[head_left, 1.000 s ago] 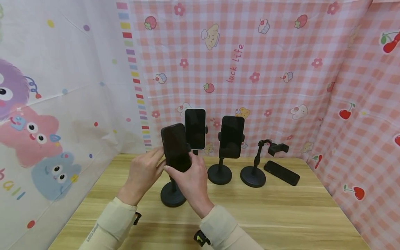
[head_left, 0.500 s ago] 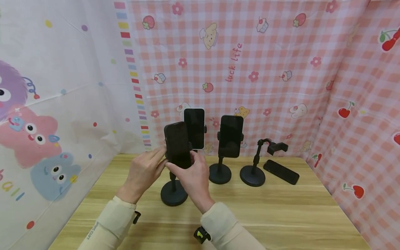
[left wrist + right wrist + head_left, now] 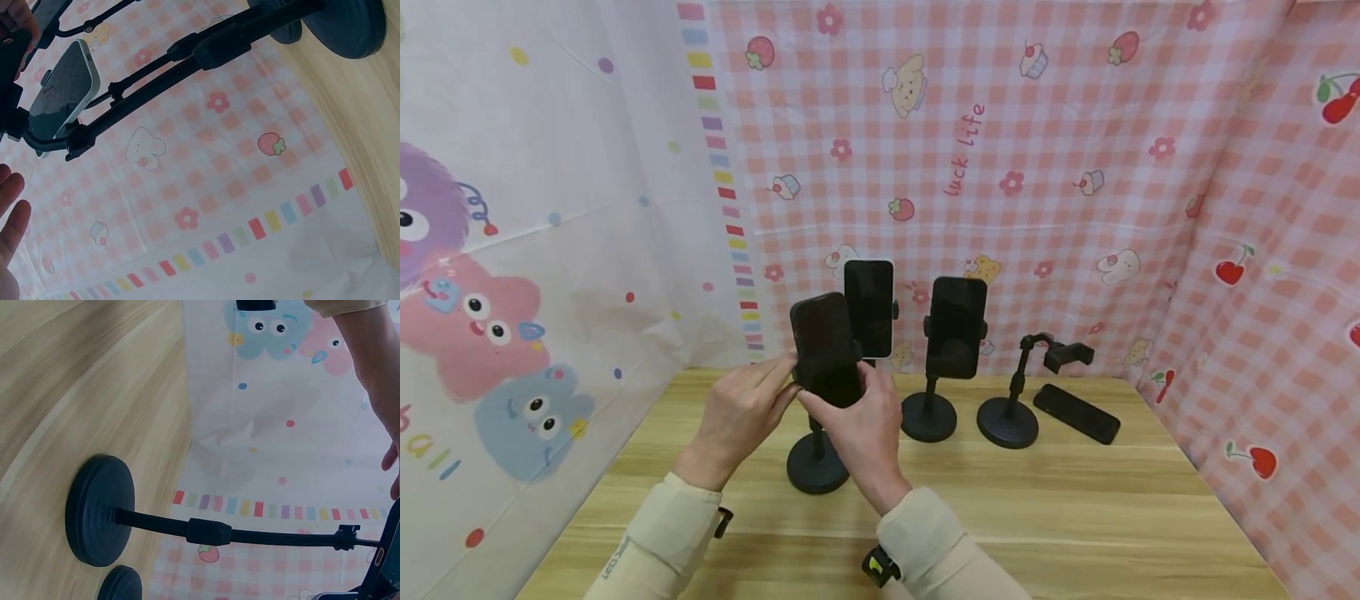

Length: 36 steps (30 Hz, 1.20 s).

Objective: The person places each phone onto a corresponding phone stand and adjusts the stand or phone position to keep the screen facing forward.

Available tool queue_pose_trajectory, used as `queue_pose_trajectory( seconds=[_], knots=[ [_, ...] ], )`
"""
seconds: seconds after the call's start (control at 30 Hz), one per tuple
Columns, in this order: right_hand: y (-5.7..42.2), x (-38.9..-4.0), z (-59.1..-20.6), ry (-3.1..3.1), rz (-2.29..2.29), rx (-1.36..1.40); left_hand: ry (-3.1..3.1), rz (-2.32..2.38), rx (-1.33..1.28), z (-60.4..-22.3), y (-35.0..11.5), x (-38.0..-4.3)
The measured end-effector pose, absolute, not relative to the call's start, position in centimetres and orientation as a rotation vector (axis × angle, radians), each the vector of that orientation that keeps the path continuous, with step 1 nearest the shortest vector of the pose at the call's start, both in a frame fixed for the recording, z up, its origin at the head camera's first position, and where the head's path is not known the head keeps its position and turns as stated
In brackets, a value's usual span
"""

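The phone (image 3: 823, 346) stands between both hands, long axis nearly upright; the right hand (image 3: 863, 429) pinches its lower end; the left hand (image 3: 739, 410) has spread fingers beside its left edge.

We list: one white-edged phone (image 3: 869, 308), upright, mid-frame; one black phone (image 3: 956, 327) clamped on a round-based stand (image 3: 928, 417), right of centre; one black stand (image 3: 1008, 423) with an angled clamp (image 3: 1067, 357), further right; one dark phone (image 3: 1077, 413) lying flat on the wood-grain table (image 3: 1075, 517), right side, just beside that stand. As backdrop we record: one pink checked cloth (image 3: 1060, 117) printed with strawberries (image 3: 902, 209) and cupcakes (image 3: 1033, 62), upper centre; one white cloth (image 3: 595, 267) with cartoon creatures (image 3: 535, 421), left.
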State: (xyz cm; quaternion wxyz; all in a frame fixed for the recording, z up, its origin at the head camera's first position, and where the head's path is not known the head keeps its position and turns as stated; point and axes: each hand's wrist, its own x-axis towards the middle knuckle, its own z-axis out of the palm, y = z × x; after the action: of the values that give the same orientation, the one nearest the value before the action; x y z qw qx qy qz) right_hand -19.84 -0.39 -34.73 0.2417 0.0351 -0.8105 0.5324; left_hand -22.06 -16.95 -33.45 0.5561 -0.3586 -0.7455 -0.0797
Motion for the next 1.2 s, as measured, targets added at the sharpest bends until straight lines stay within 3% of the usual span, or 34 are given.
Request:
queue_pose_trajectory(
  seconds=[1.2],
  knots=[
    [0.8,-20.7,-34.5,-2.263,1.417,0.186,-2.061,-0.441,-0.736,-33.5,-16.7,-21.9]
  ],
)
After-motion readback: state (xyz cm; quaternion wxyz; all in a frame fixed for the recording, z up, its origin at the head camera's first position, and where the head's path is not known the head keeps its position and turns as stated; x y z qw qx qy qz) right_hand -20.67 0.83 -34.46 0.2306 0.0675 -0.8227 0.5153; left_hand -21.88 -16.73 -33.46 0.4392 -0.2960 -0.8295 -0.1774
